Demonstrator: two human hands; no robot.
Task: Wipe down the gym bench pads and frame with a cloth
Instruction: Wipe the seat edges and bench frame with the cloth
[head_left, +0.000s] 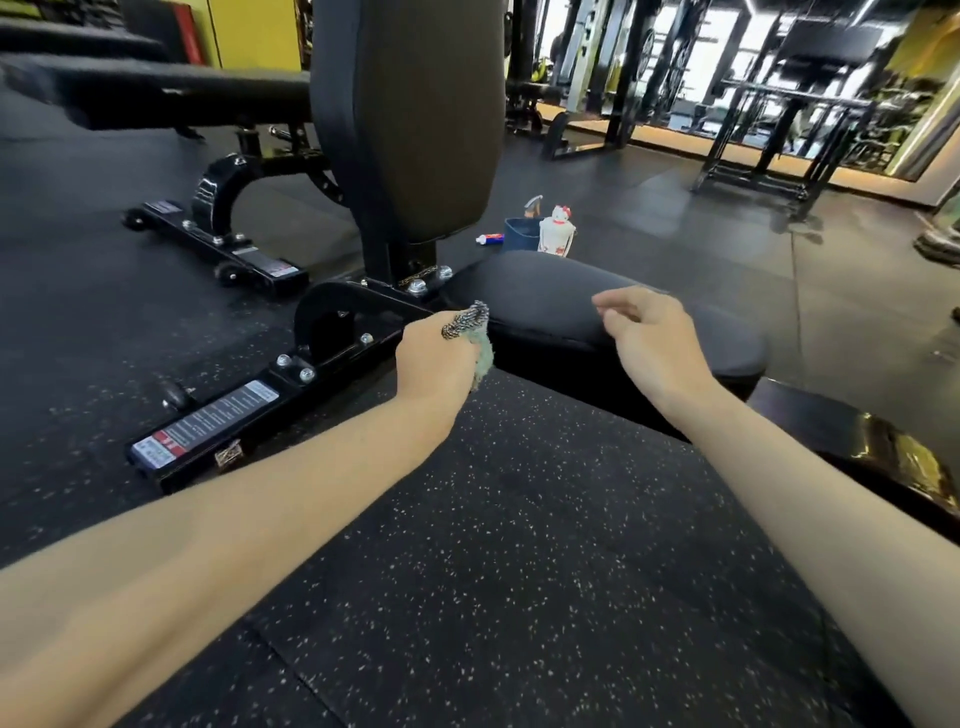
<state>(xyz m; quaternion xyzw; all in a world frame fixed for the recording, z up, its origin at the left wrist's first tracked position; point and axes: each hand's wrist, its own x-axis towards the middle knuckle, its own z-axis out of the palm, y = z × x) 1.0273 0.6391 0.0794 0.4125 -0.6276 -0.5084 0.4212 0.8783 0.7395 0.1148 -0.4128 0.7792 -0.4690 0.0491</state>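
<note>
Left hand (436, 358) grips the bunched cloth (480, 356) at the near edge of the seat pad (561, 291); right hand (654, 338) hovers empty over it, fingers loosely curled; wiping the seat seems the step in hand, next needing the cloth pressed flat and swept across

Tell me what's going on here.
A person's left hand grips a bunched pale-green cloth at the edge of the black padded seat, beside the black steel frame. The right hand is over the seat, fingers loosely curled, holding nothing. The tall black backrest pad stands upright.
</note>
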